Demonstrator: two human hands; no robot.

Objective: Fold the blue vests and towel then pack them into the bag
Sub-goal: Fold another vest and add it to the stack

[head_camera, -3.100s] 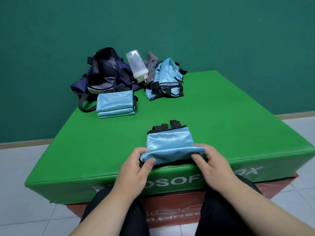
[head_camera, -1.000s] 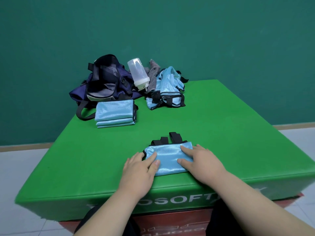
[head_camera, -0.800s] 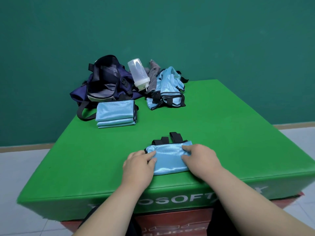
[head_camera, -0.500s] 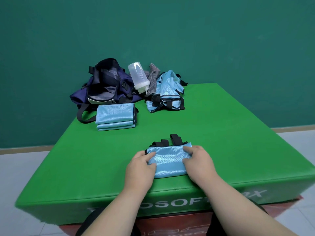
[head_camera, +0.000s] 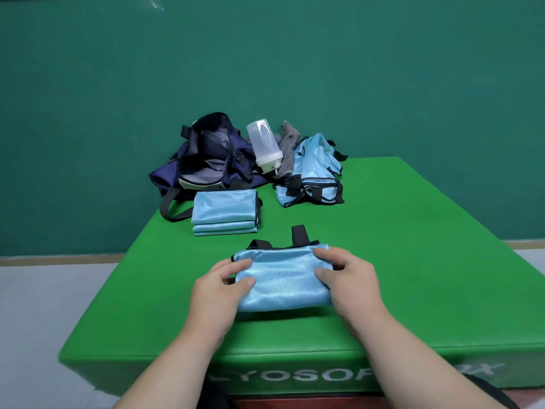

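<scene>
— Both hands have slid out from the top of the folded vest (head_camera: 283, 278) towards its short ends since half a second back, haven't they?

— Yes. The left hand (head_camera: 218, 287) now grips the 9 o'clock end, thumb and forefinger on the cloth and the hand curled round that edge. The right hand (head_camera: 351, 278) grips the 3 o'clock end the same way.

— Where does the vest sit?

— Near the front edge of the green mat (head_camera: 413, 261), black straps pointing to 12 o'clock. Whether it rests on the mat or is just off it, I cannot tell.

— And the rest?

— At 11 o'clock from it lies a stack of folded vests (head_camera: 224, 209), with the open navy bag (head_camera: 206, 160) just behind. At 1 o'clock sits a heap of unfolded vests (head_camera: 315, 172). A grey towel (head_camera: 290, 152) and a clear bottle (head_camera: 265, 146) stand between heap and bag.
</scene>
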